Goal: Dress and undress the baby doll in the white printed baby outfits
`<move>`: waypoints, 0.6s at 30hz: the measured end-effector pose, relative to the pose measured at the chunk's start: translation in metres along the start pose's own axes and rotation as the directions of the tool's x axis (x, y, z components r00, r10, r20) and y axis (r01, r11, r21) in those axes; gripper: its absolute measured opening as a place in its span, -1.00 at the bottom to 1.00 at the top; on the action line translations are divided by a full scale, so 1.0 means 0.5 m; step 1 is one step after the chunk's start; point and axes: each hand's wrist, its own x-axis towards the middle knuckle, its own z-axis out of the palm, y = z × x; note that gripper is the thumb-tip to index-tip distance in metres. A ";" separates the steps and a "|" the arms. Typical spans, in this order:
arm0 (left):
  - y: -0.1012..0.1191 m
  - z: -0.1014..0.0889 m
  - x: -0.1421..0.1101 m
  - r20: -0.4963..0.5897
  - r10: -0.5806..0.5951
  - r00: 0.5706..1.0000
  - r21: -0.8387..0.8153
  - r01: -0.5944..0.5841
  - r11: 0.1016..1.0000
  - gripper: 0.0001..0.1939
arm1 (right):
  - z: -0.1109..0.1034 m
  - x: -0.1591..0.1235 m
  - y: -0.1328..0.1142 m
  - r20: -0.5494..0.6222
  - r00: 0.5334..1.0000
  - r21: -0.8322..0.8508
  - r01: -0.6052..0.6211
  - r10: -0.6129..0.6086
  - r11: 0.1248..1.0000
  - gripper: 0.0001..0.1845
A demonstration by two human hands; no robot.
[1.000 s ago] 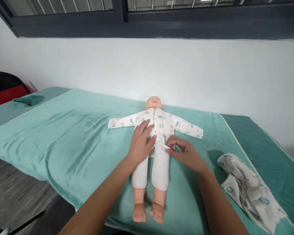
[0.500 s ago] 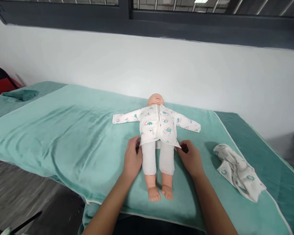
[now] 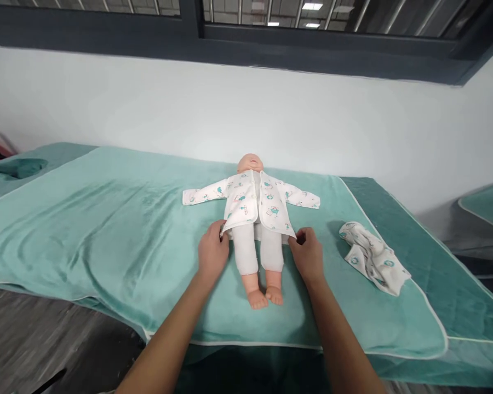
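Observation:
A baby doll point(image 3: 258, 249) lies on its back on a teal towel point(image 3: 107, 219), head toward the wall. It wears a white printed jacket point(image 3: 252, 202) whose front flaps are parted below the chest. My left hand point(image 3: 211, 254) pinches the jacket's lower left hem corner. My right hand point(image 3: 308, 254) pinches the lower right hem corner. Both hands sit beside the doll's white thighs, fingers closed on the cloth.
A crumpled white printed garment point(image 3: 372, 257) lies on the towel to the right of the doll. A folded dark teal cloth point(image 3: 16, 167) rests at the far left. A white wall runs behind the table; the towel's front edge hangs over the floor.
My hands moved from the doll's belly out to the jacket's two hem corners and pulled the flaps apart. The view shifted back, so the doll looks smaller and farther.

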 end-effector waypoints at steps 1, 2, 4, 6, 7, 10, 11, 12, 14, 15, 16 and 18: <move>0.001 -0.001 -0.006 0.014 0.007 1.000 0.040 -0.008 0.999 -0.61 | 0.000 -0.002 0.001 -0.007 1.000 0.002 -0.007 0.007 1.000 -0.86; 0.002 -0.001 -0.011 0.020 0.008 1.000 0.074 -0.010 0.997 -0.61 | 0.001 -0.002 0.003 -0.014 1.000 0.007 -0.014 0.014 1.000 -0.86; 0.004 -0.001 -0.017 0.014 -0.002 1.000 0.117 0.000 0.993 -0.61 | 0.003 -0.002 0.007 -0.019 1.000 0.026 -0.020 0.020 0.999 -0.86; 0.005 0.000 -0.018 0.001 -0.011 1.000 0.120 0.011 0.993 -0.62 | 0.006 0.000 0.013 -0.016 1.000 0.046 -0.003 0.004 0.999 -0.85; 0.005 0.002 -0.017 -0.006 -0.012 1.000 0.114 0.012 0.993 -0.62 | 0.008 0.002 0.016 -0.026 0.999 0.053 0.022 -0.020 0.998 -0.85; 0.003 0.007 -0.012 -0.030 -0.003 1.000 0.087 0.005 0.996 -0.60 | 0.014 0.005 0.022 -0.063 0.989 0.063 0.139 -0.135 0.988 -0.79; 0.002 0.010 -0.011 -0.039 0.003 0.999 0.078 0.000 0.997 -0.59 | 0.015 0.006 0.023 -0.056 0.984 0.062 0.171 -0.168 0.983 -0.74; 0.001 0.012 -0.009 -0.048 0.010 0.999 0.067 -0.007 0.998 -0.58 | 0.017 0.007 0.023 -0.033 0.982 0.058 0.190 -0.188 0.980 -0.69; 0.000 0.015 -0.009 -0.069 0.026 0.997 0.034 -0.023 0.999 -0.57 | 0.017 0.006 0.023 0.025 0.982 0.039 0.189 -0.190 0.981 -0.61; 0.000 0.015 -0.009 -0.079 0.034 0.996 0.010 -0.033 0.999 -0.56 | 0.017 0.006 0.023 0.043 0.983 0.028 0.179 -0.181 0.983 -0.58; 0.001 0.014 -0.010 -0.089 0.041 0.995 -0.019 -0.043 0.999 -0.56 | 0.016 0.006 0.022 0.048 0.984 0.024 0.170 -0.171 0.985 -0.55; 0.003 0.011 -0.013 -0.109 0.048 0.993 -0.078 -0.056 0.995 -0.57 | 0.014 0.005 0.023 0.016 0.988 0.056 0.154 -0.155 0.986 -0.52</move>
